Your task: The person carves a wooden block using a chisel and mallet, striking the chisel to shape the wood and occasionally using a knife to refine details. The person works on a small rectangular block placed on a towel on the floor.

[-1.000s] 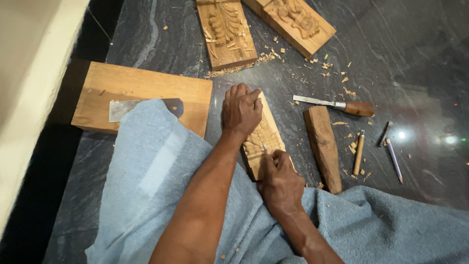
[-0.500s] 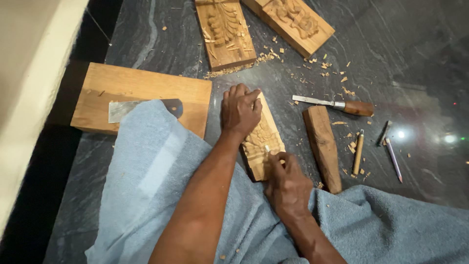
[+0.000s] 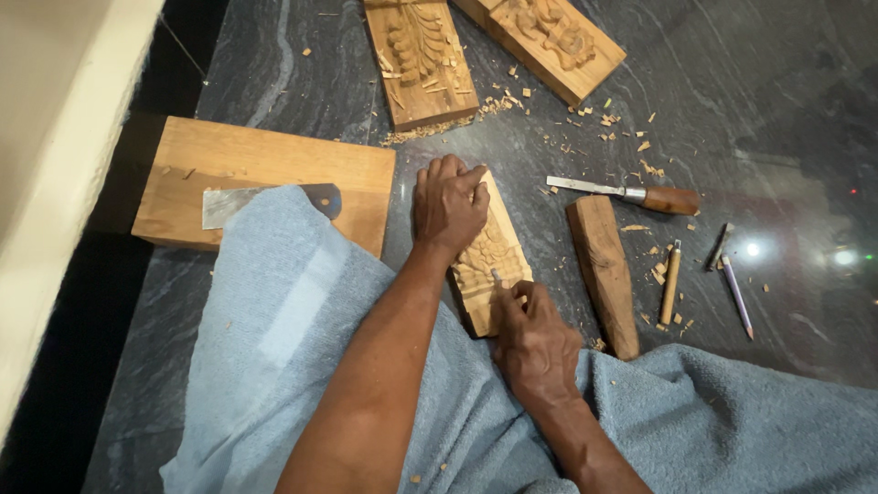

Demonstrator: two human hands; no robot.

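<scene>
My right hand [image 3: 538, 343] is closed around a small chisel [image 3: 497, 275], its tip on the carved block [image 3: 489, 256]; the handle is hidden in my fist, so I can't tell its shape. My left hand [image 3: 448, 203] lies flat with fingers spread over the block's top end, pinning it to the stone floor [image 3: 777, 119]. To cut well I should keep that press firm and take shallow strokes with the tip, away from my left fingers. At three o'clock from the block lies a mallet [image 3: 604, 270], beyond it a wood-handled chisel [image 3: 631, 194] and thin tools [image 3: 672, 279]. At twelve o'clock sit two carved panels [image 3: 421, 55]; at nine, a plank [image 3: 265, 174]. The blue towel [image 3: 302, 302] crowds the block's near end.
</scene>
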